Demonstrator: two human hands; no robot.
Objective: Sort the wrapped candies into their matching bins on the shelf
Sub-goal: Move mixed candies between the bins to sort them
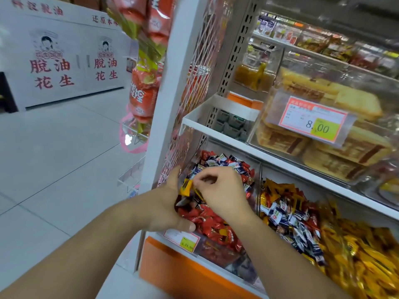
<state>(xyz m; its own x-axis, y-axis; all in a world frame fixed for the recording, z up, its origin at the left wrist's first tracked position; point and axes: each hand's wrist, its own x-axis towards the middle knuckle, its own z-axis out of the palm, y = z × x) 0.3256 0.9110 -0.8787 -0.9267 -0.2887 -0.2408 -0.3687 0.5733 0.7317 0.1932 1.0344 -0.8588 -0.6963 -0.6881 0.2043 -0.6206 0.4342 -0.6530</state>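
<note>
A: Head view, frame centre: the left hand (167,203) cups yellow candies (186,187) over the red bin (216,225).

B: And the right hand (220,190), fingers curled, pinches one candy beside them. Mixed bin (287,212) lies right.

Yellow candy (186,187); red candies (207,221); orange shelf front (172,268); yellow-green price tag (187,240).
</note>
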